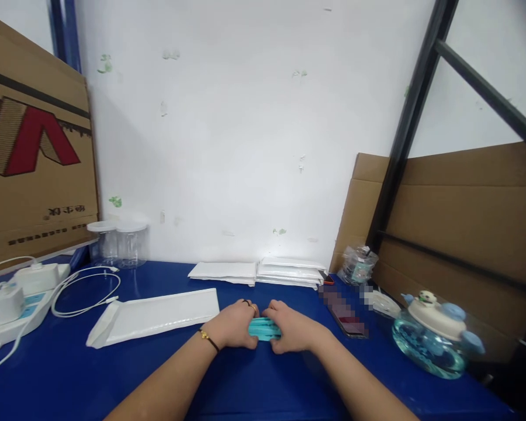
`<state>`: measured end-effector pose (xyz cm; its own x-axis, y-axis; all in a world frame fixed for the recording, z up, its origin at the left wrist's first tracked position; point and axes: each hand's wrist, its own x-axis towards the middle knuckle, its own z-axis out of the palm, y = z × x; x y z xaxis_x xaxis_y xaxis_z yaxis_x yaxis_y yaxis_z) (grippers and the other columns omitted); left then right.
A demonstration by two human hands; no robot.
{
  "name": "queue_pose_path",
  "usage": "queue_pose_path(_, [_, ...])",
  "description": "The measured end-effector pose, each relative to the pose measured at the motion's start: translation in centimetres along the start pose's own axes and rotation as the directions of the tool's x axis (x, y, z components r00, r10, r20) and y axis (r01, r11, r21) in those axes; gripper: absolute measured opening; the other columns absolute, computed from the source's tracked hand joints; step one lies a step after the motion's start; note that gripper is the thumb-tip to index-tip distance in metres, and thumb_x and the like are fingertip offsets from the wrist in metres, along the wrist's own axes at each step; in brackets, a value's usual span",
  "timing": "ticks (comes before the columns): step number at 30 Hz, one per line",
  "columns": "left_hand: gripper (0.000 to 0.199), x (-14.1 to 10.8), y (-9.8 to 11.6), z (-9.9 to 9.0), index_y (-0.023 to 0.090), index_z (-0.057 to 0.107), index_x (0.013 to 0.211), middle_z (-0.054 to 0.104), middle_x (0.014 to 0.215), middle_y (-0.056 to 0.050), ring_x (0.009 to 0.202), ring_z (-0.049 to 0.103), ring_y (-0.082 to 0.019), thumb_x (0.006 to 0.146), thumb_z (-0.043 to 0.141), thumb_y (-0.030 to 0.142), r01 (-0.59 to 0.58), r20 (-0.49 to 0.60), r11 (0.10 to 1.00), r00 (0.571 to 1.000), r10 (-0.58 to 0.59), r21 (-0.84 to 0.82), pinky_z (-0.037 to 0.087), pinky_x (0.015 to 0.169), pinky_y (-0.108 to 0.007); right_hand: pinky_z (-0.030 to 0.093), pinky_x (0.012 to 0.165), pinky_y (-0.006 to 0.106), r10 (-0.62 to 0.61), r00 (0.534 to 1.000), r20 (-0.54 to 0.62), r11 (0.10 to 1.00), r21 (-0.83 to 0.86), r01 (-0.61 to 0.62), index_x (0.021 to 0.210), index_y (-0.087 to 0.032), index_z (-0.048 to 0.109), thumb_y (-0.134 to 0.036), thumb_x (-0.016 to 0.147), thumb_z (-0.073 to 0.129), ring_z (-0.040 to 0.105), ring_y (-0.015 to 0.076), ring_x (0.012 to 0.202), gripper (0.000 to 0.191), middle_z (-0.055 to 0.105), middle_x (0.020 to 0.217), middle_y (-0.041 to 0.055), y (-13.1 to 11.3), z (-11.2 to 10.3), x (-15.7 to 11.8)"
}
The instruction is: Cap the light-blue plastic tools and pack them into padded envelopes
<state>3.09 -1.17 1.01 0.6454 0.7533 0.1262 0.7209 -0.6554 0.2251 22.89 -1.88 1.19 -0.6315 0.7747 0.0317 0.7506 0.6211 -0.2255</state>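
Observation:
Between my two hands is a small turquoise bundle with stripe-like layers; its exact kind is hard to make out. My left hand grips its left end, fingers curled round it. On the opposite end, my right hand is closed the same way. The bundle is at or just over the blue tabletop, and its ends are hidden by my fingers. A white padded mailer with an unfolded flap lies flat to the left, close to my left hand.
Stacked white mailers and more mailers lie along the wall. A phone and a teapot stand right. At left are a power strip, a coiled white cable and clear jars.

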Motion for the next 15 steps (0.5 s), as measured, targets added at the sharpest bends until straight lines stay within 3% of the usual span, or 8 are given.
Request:
queue_pose_path(2, [0.025, 0.1, 1.4, 0.4, 0.017, 0.06, 0.089, 0.063, 0.09, -0.01, 0.087, 0.059, -0.026, 0.065, 0.059, 0.022, -0.012, 0.017, 0.996, 1.0, 0.01, 0.089, 0.047, 0.078, -0.034, 0.044, 0.079, 0.034, 0.016, 1.0, -0.017, 0.997, -0.077, -0.017, 0.103, -0.015, 0.056, -0.02, 0.066, 0.06, 0.053, 0.0251, 0.095, 0.037, 0.054, 0.103, 0.0112, -0.9, 0.3, -0.3])
queue_pose_path(5, [0.024, 0.1, 2.9, 1.2, 0.014, 0.059, 0.091, 0.063, 0.092, -0.014, 0.086, 0.06, -0.027, 0.068, 0.053, 0.015, -0.022, 0.028, 0.986, 0.999, 0.018, 0.168, 0.047, 0.08, -0.036, 0.044, 0.078, 0.035, 0.038, 0.999, 0.001, 0.989, -0.146, -0.038, 0.102, -0.012, 0.055, -0.013, 0.064, 0.057, 0.055, 0.0266, 0.092, 0.038, 0.057, 0.102, 0.0139, -1.8, 0.6, -0.7])
queue_pose_path(10, [0.026, -0.8, 3.9, 1.9, 0.013, 0.058, 0.095, 0.062, 0.099, -0.016, 0.094, 0.059, -0.029, 0.07, 0.053, 0.02, 0.045, -0.009, 0.995, 0.999, -0.045, 0.094, 0.046, 0.083, -0.038, 0.044, 0.071, 0.035, 0.055, 0.998, -0.005, 0.981, -0.188, -0.055, 0.099, -0.013, 0.058, -0.014, 0.068, 0.056, 0.06, 0.0255, 0.083, 0.031, 0.063, 0.098, 0.014, -2.9, 0.7, -1.4])
queue_pose_path(13, [0.025, -1.4, 3.9, 1.8, 0.014, 0.057, 0.097, 0.063, 0.099, -0.014, 0.094, 0.059, -0.028, 0.074, 0.052, 0.02, 0.109, -0.055, 0.994, 0.993, -0.108, 0.026, 0.045, 0.081, -0.036, 0.043, 0.066, 0.034, 0.067, 0.998, -0.021, 0.974, -0.214, -0.07, 0.099, -0.013, 0.059, -0.012, 0.069, 0.056, 0.062, 0.0265, 0.078, 0.03, 0.065, 0.092, 0.0142, -3.9, -0.7, -1.7])
queue_pose_path(15, [0.022, -1.7, 4.1, 1.7, 0.015, 0.055, 0.099, 0.063, 0.097, -0.012, 0.09, 0.06, -0.025, 0.079, 0.048, 0.021, 0.136, -0.095, 0.99, 0.986, -0.138, -0.028, 0.046, 0.078, -0.033, 0.043, 0.064, 0.033, 0.068, 0.997, -0.039, 0.973, -0.219, -0.075, 0.097, -0.014, 0.06, -0.011, 0.068, 0.057, 0.062, 0.0268, 0.077, 0.029, 0.066, 0.087, 0.0129, -4.8, -2.9, -2.1])
